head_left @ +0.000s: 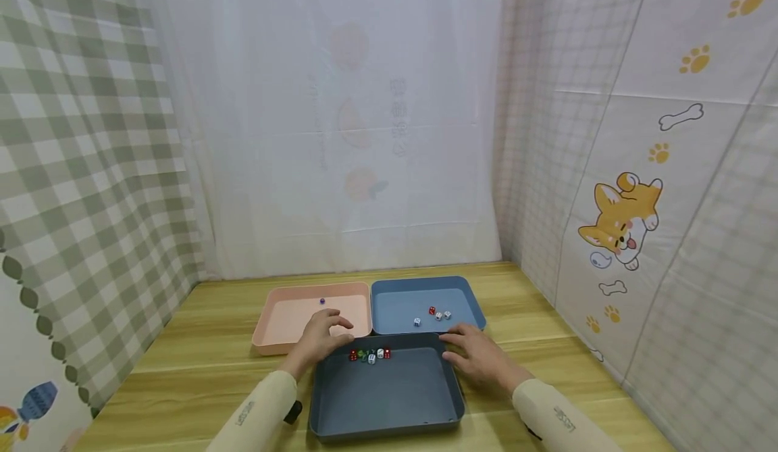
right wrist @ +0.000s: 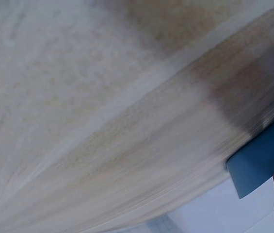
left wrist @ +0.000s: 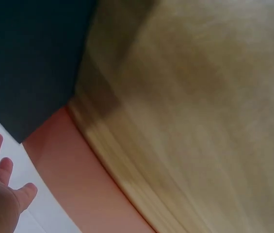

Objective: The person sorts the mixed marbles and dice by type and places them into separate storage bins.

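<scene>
A dark grey tray (head_left: 389,398) lies nearest me, with several red, green and white dice (head_left: 372,359) grouped along its back edge. Over its back left corner and the front of the peach tray (head_left: 288,313), my left hand (head_left: 319,340) is held with fingers loosely bent and nothing in them; in the left wrist view its fingers (left wrist: 27,191) are spread apart. My right hand (head_left: 477,356) is at the dark tray's back right corner, fingers relaxed. Whether those fingers touch the rim, I cannot tell.
Behind the dark tray, the blue tray (head_left: 398,300) holds a red die (head_left: 432,310) and a few white dice (head_left: 417,322). One purple die (head_left: 323,300) sits in the peach tray. Curtains (head_left: 340,134) enclose the wooden table (head_left: 182,344) at the back and sides.
</scene>
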Tool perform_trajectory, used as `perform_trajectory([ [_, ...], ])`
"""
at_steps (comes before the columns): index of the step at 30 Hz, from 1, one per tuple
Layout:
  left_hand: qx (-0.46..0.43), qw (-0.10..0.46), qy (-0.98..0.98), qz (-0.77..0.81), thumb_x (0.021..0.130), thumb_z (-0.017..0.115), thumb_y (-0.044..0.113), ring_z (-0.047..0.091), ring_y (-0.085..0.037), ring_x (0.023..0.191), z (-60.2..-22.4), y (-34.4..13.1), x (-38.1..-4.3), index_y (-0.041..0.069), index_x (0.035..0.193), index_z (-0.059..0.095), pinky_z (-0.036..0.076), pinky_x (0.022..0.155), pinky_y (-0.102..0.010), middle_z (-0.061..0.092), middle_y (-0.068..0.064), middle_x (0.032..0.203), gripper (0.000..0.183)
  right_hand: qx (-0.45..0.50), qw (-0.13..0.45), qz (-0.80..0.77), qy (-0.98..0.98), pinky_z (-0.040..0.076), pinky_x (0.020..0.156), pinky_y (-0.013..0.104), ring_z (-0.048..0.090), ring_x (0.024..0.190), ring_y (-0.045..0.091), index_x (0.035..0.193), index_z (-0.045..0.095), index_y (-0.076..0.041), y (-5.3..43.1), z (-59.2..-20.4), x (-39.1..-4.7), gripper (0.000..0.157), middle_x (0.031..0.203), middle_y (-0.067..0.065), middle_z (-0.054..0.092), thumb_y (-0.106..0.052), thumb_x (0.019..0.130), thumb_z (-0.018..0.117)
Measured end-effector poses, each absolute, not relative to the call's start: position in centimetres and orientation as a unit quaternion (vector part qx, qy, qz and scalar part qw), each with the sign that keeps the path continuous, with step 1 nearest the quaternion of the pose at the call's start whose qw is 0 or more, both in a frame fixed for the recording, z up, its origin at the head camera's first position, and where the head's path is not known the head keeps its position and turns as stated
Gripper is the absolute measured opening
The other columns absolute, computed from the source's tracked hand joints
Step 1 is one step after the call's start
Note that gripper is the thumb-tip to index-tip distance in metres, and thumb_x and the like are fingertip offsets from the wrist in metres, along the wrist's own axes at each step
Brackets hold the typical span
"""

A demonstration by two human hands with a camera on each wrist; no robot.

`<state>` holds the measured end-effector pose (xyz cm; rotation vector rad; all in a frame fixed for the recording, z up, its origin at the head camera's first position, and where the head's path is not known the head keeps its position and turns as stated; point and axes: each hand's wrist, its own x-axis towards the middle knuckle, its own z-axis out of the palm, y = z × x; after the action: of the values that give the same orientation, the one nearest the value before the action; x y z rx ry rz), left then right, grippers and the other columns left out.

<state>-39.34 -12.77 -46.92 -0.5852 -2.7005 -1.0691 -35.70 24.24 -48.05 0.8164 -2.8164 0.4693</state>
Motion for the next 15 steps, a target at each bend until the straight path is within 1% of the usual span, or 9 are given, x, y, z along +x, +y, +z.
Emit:
perform_trajectory([
  [3, -0.221, 0.103, -0.911, -0.332, 0.084, 0.079, 0.018, 0.043, -0.049, 0.127, -47.2, -12.4, -39.0, 0.009, 0.096, 0.077, 0.030, 0.106, -0.064, 0.054, -0.028, 0.132, 0.015, 0.276, 0.089, 0.155, -0.944, 0.043, 0.100, 0.055, 0.053, 0.117, 0.033, 0.130, 0.066, -0.009, 24.3, -48.0, -35.7, 0.041, 0.126, 0.012, 0.057, -0.034, 0.098, 0.062],
  [5, -0.232, 0.110, -0.912, -0.321, 0.083, 0.081, 0.018, 0.043, -0.049, 0.128, -47.5, -12.2, -38.9, 0.012, 0.092, 0.077, 0.029, 0.106, -0.065, 0.054, -0.028, 0.131, 0.012, 0.276, 0.090, 0.153, -0.945, 0.043, 0.100, 0.055, 0.054, 0.117, 0.033, 0.130, 0.066, -0.009, 24.3, -48.0, -35.7, 0.042, 0.126, 0.012, 0.057, -0.036, 0.099, 0.062],
  [10, -0.250, 0.110, -0.913, -0.303, 0.080, 0.083, 0.019, 0.037, -0.049, 0.131, -48.3, -11.9, -38.7, 0.018, 0.088, 0.076, 0.022, 0.108, -0.067, 0.052, -0.028, 0.133, 0.010, 0.276, 0.088, 0.154, -0.945, 0.043, 0.100, 0.056, 0.053, 0.117, 0.034, 0.130, 0.065, -0.008, 24.3, -47.9, -35.6, 0.042, 0.126, 0.013, 0.057, -0.035, 0.099, 0.062],
  [15, -0.267, 0.117, -0.918, -0.269, 0.079, 0.084, 0.020, 0.035, -0.049, 0.133, -48.8, -11.6, -38.7, 0.020, 0.085, 0.075, 0.020, 0.109, -0.067, 0.052, -0.026, 0.134, 0.011, 0.276, 0.083, 0.157, -0.944, 0.042, 0.100, 0.055, 0.053, 0.118, 0.034, 0.131, 0.065, -0.008, 24.2, -47.9, -35.6, 0.042, 0.127, 0.013, 0.057, -0.035, 0.099, 0.062],
])
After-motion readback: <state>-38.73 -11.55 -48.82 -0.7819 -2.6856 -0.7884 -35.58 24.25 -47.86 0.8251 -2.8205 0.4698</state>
